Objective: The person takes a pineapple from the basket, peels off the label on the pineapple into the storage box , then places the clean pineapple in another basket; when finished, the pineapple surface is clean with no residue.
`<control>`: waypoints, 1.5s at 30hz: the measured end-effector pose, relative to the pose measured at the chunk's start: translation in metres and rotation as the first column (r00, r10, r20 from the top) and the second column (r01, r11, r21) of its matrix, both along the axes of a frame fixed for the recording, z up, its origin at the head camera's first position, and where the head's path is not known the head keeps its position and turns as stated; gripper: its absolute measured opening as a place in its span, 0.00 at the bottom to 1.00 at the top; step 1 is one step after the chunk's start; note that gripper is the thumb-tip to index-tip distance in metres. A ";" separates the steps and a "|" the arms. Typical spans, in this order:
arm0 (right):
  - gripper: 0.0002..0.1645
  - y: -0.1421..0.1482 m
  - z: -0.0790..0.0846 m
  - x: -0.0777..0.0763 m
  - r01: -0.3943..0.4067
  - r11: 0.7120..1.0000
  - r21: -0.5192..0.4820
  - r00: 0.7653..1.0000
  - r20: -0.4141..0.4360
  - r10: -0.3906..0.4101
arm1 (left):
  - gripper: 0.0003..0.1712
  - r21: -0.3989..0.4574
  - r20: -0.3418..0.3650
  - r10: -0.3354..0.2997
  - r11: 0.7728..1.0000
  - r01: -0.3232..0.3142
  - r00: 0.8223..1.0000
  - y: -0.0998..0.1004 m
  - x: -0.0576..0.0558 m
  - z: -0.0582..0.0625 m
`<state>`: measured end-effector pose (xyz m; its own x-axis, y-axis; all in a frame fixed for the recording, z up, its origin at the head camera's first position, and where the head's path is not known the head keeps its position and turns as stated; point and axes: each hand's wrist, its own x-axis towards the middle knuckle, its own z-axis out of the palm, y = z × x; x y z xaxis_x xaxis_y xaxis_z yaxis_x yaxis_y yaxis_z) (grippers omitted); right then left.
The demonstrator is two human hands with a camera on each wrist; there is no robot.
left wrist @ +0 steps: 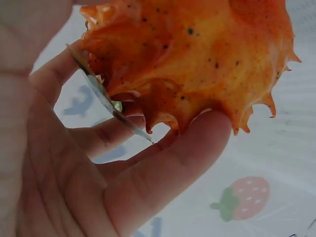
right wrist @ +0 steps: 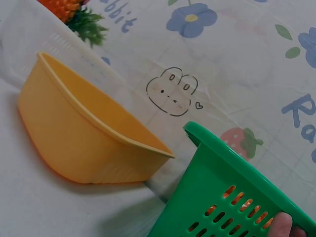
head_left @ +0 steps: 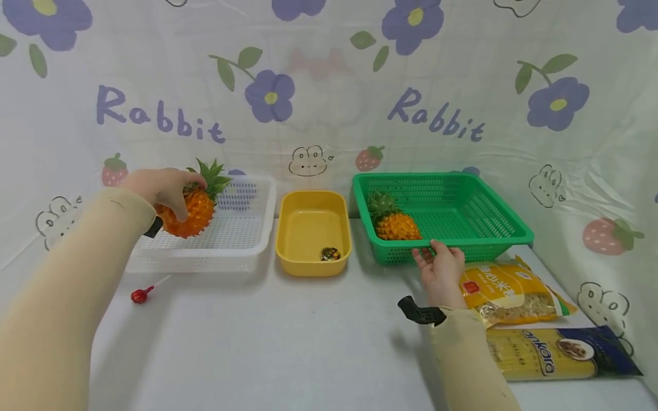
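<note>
In the head view my left hand (head_left: 159, 191) grips an orange spiky pineapple (head_left: 191, 214) with a green leafy crown, held over the white basket (head_left: 269, 220). The left wrist view shows the dark-speckled, horned skin of that pineapple (left wrist: 192, 59) close up, fingers bent about its underside. A thin flat tag (left wrist: 111, 103) lies between palm and fruit. My right hand (head_left: 442, 274) holds the front rim of the green basket (head_left: 493, 248), fingertips at its edge. Inside that basket, at the left, lies a second, yellower pineapple (head_left: 398, 227).
A yellow tub (head_left: 313, 268) stands between the baskets, with a small shiny dark-patterned item (head_left: 330, 254) inside. A red lollipop (head_left: 140, 295) lies before the white basket. At right lie a yellow food bag (head_left: 519, 294) and a spaghetti pack (head_left: 545, 354). A patterned cloth hangs behind.
</note>
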<state>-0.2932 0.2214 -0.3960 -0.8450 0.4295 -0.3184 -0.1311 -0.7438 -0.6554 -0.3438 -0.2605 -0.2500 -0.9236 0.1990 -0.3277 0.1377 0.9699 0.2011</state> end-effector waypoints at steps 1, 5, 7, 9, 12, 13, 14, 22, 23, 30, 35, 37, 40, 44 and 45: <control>0.16 0.000 0.000 0.000 -0.001 1.000 -0.001 1.000 0.000 0.001 | 0.47 0.029 0.001 0.002 1.000 -0.002 1.000 0.001 0.000 0.003; 0.15 0.001 0.001 0.002 -0.004 1.000 -0.005 1.000 -0.002 0.004 | 0.47 0.039 -0.036 -0.059 0.997 0.060 0.998 0.006 0.000 0.019; 0.16 0.001 0.001 0.002 -0.003 1.000 -0.007 1.000 -0.004 0.003 | 0.47 -0.002 -0.081 -0.103 0.995 0.103 0.991 0.009 0.002 0.026; 0.16 0.001 0.001 0.002 0.000 1.000 -0.007 1.000 -0.004 0.000 | 0.46 -0.040 -0.119 -0.143 0.990 0.139 0.983 0.014 0.005 0.031; 0.16 0.002 0.002 0.002 0.006 1.000 -0.009 1.000 -0.003 -0.006 | 0.46 -0.068 -0.152 -0.179 0.983 0.170 0.972 0.025 0.013 0.037; 0.16 0.002 0.002 0.002 0.008 1.000 -0.010 1.000 -0.003 -0.008 | 0.46 -0.074 -0.161 -0.197 0.980 0.187 0.967 0.029 0.016 0.037; 0.16 0.002 0.003 0.002 0.010 1.000 -0.009 1.000 -0.001 -0.010 | 0.46 -0.078 -0.169 -0.215 0.976 0.205 0.962 0.034 0.019 0.037; 0.16 0.001 0.003 0.002 -0.003 1.000 -0.010 1.000 0.002 0.003 | 0.48 -0.095 -0.213 -0.391 0.920 0.379 0.895 0.072 0.050 0.027; 0.16 0.001 0.003 0.002 -0.005 1.000 -0.015 1.000 -0.001 0.005 | 0.47 -0.101 -0.215 -0.417 0.909 0.405 0.883 0.077 0.055 0.025; 0.17 0.000 0.004 0.004 -0.002 1.000 -0.004 1.000 0.002 0.002 | 0.46 -0.104 -0.253 -0.555 0.830 0.548 0.793 0.100 0.082 0.013; 0.18 -0.002 0.004 0.004 -0.012 1.000 -0.007 1.000 -0.001 0.012 | 0.47 -0.109 -0.273 -0.605 0.792 0.601 0.748 0.112 0.097 0.000; 0.18 -0.001 0.004 0.004 -0.014 1.000 -0.013 1.000 -0.002 0.014 | 0.47 -0.107 -0.271 -0.630 0.771 0.628 0.728 0.116 0.103 -0.006; 0.18 -0.001 0.003 0.003 -0.015 1.000 -0.016 1.000 0.000 0.015 | 0.46 -0.099 -0.259 -0.659 0.746 0.659 0.707 0.122 0.110 -0.015; 0.19 0.000 0.001 0.002 -0.024 1.000 0.000 1.000 0.000 0.024 | 0.46 -0.086 -0.233 -0.686 0.720 0.688 0.689 0.127 0.117 -0.028; 0.19 0.000 0.001 0.002 -0.025 1.000 0.001 1.000 0.000 0.025 | 0.47 -0.082 -0.226 -0.692 0.714 0.695 0.685 0.129 0.119 -0.031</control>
<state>-0.2910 0.2218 -0.3948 -0.8552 0.4090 -0.3182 -0.1125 -0.7460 -0.6564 -0.2249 -0.1314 -0.2808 -0.5661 0.8147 -0.1260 0.8121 0.5774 0.0843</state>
